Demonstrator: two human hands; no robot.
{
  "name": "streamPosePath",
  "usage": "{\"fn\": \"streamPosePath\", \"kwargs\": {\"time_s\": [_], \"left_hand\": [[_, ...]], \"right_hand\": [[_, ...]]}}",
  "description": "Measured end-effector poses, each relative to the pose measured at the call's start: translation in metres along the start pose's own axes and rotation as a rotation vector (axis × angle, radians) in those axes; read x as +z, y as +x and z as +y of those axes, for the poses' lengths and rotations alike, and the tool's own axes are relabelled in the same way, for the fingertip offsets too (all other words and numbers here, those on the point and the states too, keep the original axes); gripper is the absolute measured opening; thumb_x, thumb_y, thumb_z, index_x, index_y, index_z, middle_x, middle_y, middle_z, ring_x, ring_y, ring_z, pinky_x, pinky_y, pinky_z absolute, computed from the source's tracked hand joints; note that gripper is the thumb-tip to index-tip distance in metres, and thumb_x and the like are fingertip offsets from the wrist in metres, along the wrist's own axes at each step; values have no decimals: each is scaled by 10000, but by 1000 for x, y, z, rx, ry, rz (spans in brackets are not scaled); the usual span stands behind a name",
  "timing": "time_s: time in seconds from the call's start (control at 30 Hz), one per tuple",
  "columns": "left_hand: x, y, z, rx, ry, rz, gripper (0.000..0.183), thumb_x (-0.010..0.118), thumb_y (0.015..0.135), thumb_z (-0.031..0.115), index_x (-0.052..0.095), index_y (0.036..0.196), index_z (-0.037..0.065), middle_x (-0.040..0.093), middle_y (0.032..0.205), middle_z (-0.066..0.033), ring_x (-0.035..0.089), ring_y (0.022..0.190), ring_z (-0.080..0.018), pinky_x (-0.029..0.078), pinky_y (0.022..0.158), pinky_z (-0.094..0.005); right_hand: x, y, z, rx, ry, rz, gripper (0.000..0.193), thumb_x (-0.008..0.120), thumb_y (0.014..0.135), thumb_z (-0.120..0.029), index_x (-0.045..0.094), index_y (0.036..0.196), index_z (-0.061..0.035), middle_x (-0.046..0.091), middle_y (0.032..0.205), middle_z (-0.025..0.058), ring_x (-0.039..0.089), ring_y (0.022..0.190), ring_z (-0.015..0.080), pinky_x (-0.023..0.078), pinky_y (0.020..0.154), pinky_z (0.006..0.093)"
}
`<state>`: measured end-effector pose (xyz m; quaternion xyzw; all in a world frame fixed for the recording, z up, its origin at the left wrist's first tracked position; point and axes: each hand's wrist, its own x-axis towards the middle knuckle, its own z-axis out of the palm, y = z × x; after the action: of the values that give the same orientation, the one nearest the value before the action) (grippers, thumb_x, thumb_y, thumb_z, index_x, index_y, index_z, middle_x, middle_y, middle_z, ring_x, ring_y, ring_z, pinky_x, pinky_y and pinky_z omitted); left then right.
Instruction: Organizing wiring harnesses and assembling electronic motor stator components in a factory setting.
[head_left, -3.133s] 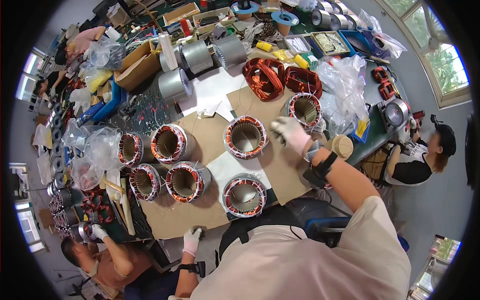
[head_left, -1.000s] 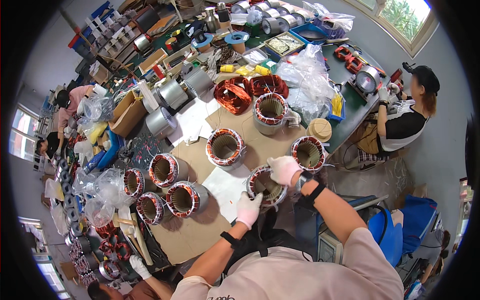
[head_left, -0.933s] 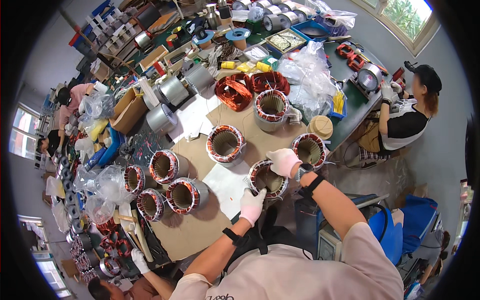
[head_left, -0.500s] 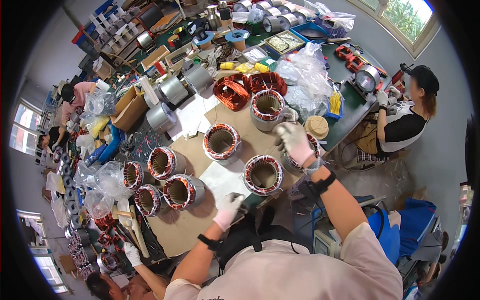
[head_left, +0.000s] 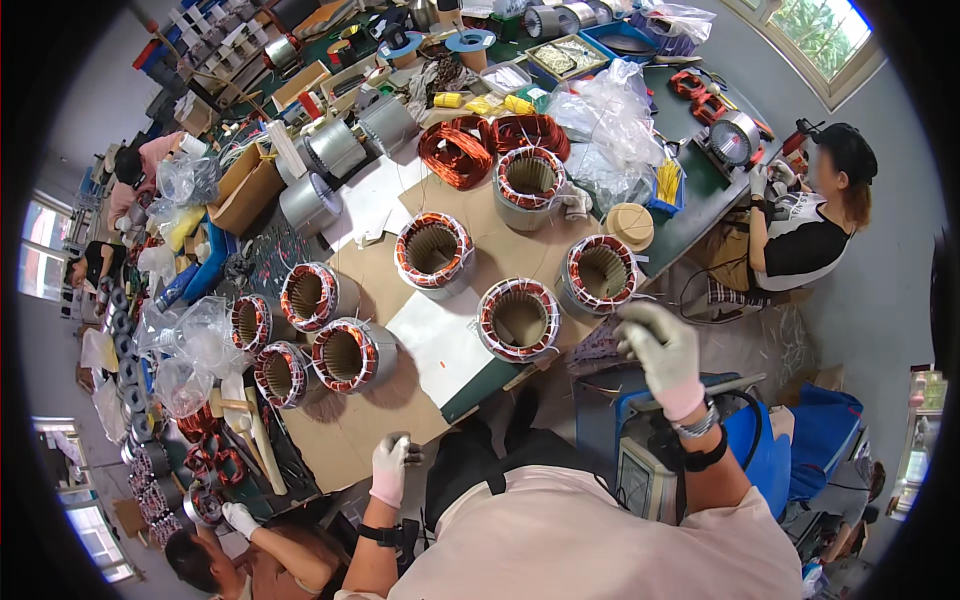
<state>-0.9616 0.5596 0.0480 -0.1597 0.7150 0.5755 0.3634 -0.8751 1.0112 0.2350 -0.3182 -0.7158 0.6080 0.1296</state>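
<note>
Right hand (head_left: 660,350), earlier over the right-hand wound stator (head_left: 603,264), is now hanging just near and right of it, fingers loosely curved and apart, nothing visibly held. Left hand (head_left: 391,468) is hanging off the near edge of the bench (head_left: 482,390), fingers curling; contents, cannot tell. Near wound stator (head_left: 516,308) is standing unsupported, suggesting handling is pausing.

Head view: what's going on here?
A person stands at a bench with eight wound stators: four bunched at left, four spread across the centre and right. The gloved right hand is beside the rightmost stator, fingers bent; contact is unclear. The gloved left hand is near the bench's front edge, loosely curled. Neither hand visibly holds anything.
</note>
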Motion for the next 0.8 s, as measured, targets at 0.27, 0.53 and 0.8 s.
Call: {"fn": "streamPosePath", "kwargs": {"time_s": [0.27,0.53,0.8], "left_hand": [[-44,40,-30,7,3,-27,270,592,1059,154,593,1273,-11,713,970,-123,712,784,-183,586,677,-314],[-111,72,-3,237,130,194,368,609,1015,72,523,1368,10,684,971,-78,686,778,-138,566,673,-284],[-110,96,63,527,273,315,544,724,956,155,507,1434,11,672,1042,-91,625,865,-179,546,803,-353]], "right_hand": [[52,-47,124,20,-742,-342,363,729,905,-234,699,1180,1,743,1008,225,725,969,380,568,865,454],[216,-29,133,-39,-590,-603,444,715,936,-290,641,1275,-14,733,1015,250,710,978,416,556,850,465],[377,67,119,9,-446,-512,636,764,916,-384,581,1380,12,746,1118,214,739,990,305,566,901,394]]}}
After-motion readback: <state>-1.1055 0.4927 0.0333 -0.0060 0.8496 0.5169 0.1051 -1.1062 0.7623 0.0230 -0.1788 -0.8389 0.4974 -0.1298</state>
